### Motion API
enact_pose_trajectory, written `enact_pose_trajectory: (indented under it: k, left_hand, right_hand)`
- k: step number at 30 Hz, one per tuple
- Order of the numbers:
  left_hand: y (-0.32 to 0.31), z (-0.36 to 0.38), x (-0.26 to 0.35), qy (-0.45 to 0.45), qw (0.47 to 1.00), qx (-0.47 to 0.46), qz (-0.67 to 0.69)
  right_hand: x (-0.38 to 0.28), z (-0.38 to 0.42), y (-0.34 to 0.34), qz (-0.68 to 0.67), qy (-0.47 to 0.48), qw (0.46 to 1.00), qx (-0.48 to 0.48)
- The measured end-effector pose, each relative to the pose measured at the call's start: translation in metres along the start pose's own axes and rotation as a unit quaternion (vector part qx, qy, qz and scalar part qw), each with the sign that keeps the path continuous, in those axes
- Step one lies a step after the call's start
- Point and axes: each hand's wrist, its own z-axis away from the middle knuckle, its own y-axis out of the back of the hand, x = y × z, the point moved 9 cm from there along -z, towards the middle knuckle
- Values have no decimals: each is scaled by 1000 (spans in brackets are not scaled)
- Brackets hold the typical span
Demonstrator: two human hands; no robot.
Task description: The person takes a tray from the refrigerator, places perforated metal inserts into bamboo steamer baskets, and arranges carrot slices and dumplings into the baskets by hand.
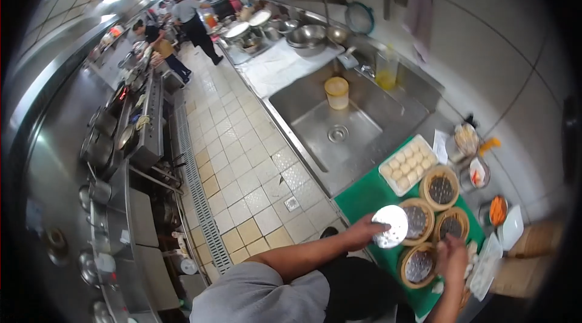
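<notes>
My left hand (365,231) is closed on the edge of a shiny round metal disc with small holes (393,229), held beside the bamboo steamers. Several small round bamboo steamers stand close together on a green mat, among them an upper one (439,188) and a lower one (418,265); dark perforated liners lie in them. My right hand (453,257) is over the right side of the group, by the right-hand steamer (452,224). Its fingers are curled together; what they hold, if anything, I cannot make out. Above the steamers lies a white tray of pale round dough pieces (408,165).
A steel sink (315,118) with a yellowish tub (337,92) lies beyond the green mat (359,194). Along the wall stand bowls, one with orange shreds (498,209). White plastic trays (487,267) are at the right. Other people (193,20) work far down the aisle.
</notes>
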Motion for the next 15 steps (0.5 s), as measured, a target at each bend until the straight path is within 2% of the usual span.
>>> enact_pose_trajectory:
  k: [1,2,3,4,6,8,9,10,12,13,15]
  left_hand:
    - [-8,-1,2,-8,999,-13,-28]
    - [-16,-3,1,-14,998,-27,-56]
    - [-25,-4,0,-13,997,-48,-61]
    - [-34,-6,0,-12,995,-70,-68]
    - [-43,-4,4,-24,985,-79,-148]
    - [-50,2,5,59,992,-68,-84]
    - [-43,-1,8,53,993,-40,-95]
    - [-37,-5,8,48,993,-19,-109]
    - [-37,-2,17,36,995,-42,-78]
    - [-30,-2,20,15,996,-42,-79]
    - [-17,3,33,-16,997,-34,-64]
  right_hand:
    - [-22,5,-1,-88,53,994,40]
    - [-31,7,-25,-306,-58,949,-48]
    - [-65,12,-28,-374,-137,907,-134]
    - [-74,14,-39,-373,-129,910,-128]
    - [-86,9,-62,-465,-59,881,-62]
    - [-97,3,-65,-553,-79,827,-70]
    - [-95,1,-58,-513,-61,854,-57]
    - [-93,-4,-57,-526,-60,847,-44]
    - [-103,-14,-23,-393,-18,919,-10]
    - [-113,-22,8,-309,12,951,27]
    - [-144,-33,89,-258,69,952,151]
